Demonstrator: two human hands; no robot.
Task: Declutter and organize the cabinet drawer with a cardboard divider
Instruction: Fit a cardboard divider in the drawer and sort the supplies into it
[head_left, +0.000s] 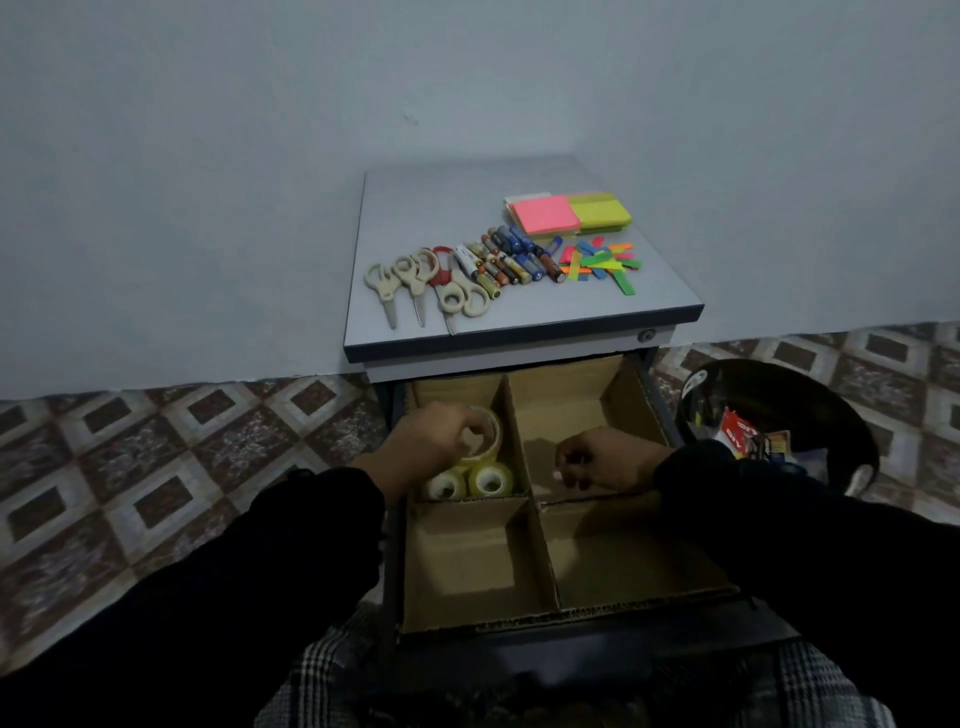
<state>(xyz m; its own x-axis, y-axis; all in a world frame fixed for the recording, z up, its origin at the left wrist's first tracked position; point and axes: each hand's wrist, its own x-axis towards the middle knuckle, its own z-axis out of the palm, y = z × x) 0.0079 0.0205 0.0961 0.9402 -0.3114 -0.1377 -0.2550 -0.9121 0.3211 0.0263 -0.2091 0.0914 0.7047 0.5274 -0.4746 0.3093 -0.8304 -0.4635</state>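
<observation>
The cabinet drawer (769, 618) is pulled out and lined with a cardboard divider (524, 457) that makes four compartments. My left hand (426, 447) grips a clear tape roll (488, 431) over the far left compartment. Two more tape rolls (467, 483) lie below it in that compartment. My right hand (602, 460) hovers with curled fingers in the far right compartment, near the cross wall; whether it holds anything is unclear. The two near compartments hold nothing.
On the cabinet top (410, 208) lie several scissors (415, 280), several batteries (514, 260), sticky note pads (566, 213) and coloured strips (602, 265). A black bin (779, 405) with scraps stands to the right on the patterned tile floor (156, 457).
</observation>
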